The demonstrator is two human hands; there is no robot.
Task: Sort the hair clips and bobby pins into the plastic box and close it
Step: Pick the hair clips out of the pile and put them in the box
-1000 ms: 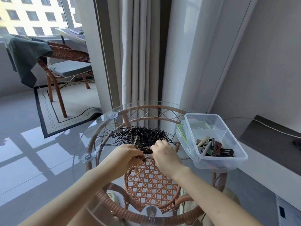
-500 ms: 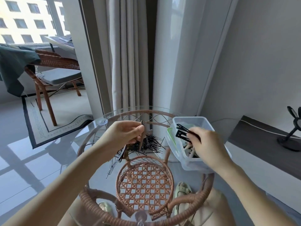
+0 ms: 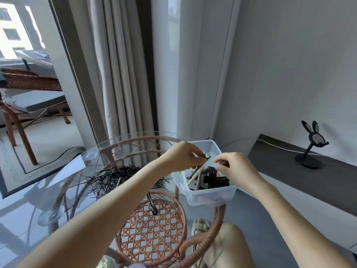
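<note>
The plastic box [image 3: 210,196] stands open at the right rim of the round glass counter [image 3: 63,176], with the heap of bobby pins [image 3: 119,176] just beside it on the left. Both hands hang over the box. The left hand [image 3: 181,156] pinches a small dark hair clip [image 3: 207,156] in its fingers, while the right hand [image 3: 234,168] curls its fingers inward, and I cannot tell whether they hold anything.

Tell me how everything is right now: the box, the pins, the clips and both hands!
plastic box: open, no lid on it, at the table's edge.
hair clips: lying jumbled inside the box.
bobby pins: heaped loose on the glass table, outside the box.
left hand: pinching a small dark clip above the box.
right hand: over the box, fingers curled; unclear whether it holds anything.
</note>
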